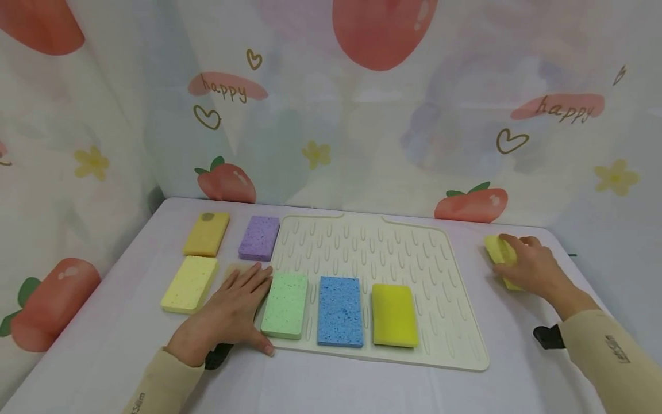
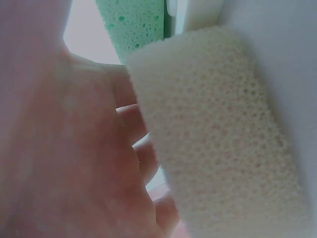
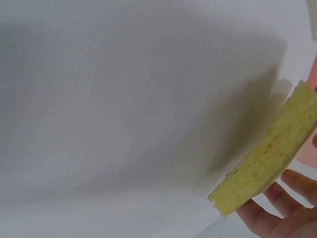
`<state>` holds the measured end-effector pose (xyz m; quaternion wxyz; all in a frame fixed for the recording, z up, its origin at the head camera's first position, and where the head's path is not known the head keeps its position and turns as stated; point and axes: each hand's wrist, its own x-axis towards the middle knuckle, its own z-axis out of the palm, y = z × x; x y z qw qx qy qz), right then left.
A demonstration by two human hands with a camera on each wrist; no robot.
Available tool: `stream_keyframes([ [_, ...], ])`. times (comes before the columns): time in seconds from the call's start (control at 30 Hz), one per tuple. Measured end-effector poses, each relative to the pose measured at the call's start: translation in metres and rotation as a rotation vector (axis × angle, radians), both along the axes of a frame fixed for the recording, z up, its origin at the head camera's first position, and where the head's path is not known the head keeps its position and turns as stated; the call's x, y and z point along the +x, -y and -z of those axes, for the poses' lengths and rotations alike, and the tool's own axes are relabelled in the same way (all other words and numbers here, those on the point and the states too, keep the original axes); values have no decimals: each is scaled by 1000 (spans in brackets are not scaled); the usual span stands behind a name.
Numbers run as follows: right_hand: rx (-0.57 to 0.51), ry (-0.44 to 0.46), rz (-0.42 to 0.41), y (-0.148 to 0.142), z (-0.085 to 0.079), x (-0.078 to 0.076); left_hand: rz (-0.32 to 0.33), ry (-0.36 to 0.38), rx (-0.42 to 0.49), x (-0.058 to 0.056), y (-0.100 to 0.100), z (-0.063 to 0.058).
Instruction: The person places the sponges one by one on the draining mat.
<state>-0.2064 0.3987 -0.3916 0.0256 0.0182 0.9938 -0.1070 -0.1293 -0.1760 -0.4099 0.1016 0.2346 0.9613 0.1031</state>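
Observation:
My left hand [image 1: 235, 313] lies palm down with its fingers straight over a beige sponge, thumb beside the mat's lower left corner. Most of this beige sponge [image 1: 235, 269] is hidden from the head view; in the left wrist view the porous beige sponge [image 2: 213, 129] sits close against the palm and fingers. At the far right, my right hand [image 1: 535, 267] pinches a light yellow sponge [image 1: 499, 251] between thumb and fingers. The right wrist view has that yellow sponge [image 3: 267, 151] slightly bent, its shadow on the white tabletop. Just right of my left hand lies a green sponge [image 1: 285, 305].
A cream ridged mat [image 1: 362, 247] carries the green sponge, a blue sponge [image 1: 339, 311] and a bright yellow sponge [image 1: 394, 315] along its near side. Left of it lie a purple sponge [image 1: 260, 238], a dark-spotted yellow sponge [image 1: 207, 234] and a pale yellow sponge [image 1: 190, 284]. Patterned curtains border the table.

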Motion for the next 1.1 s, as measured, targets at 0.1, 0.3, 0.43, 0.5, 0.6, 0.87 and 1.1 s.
stream_keyframes([
  [0.1,16,34,24,5,-2,1,0,-3,2,0,0,0],
  [0.3,33,72,37,12,-5,4,3,-1,3,1,-1,-1],
  [0.43,36,65,15,18,-7,6,-1,1,-3,0,-2,-2],
  [0.5,45,53,-2,20,-8,8,-1,1,-3,0,-2,-2],
  [0.6,51,32,-27,25,-10,11,-5,8,-7,0,-2,-2],
  [0.87,64,-6,-120,36,-11,18,-9,9,-6,1,-2,-1],
  [1.1,80,-35,-165,47,-13,24,-10,8,4,1,-2,0],
])
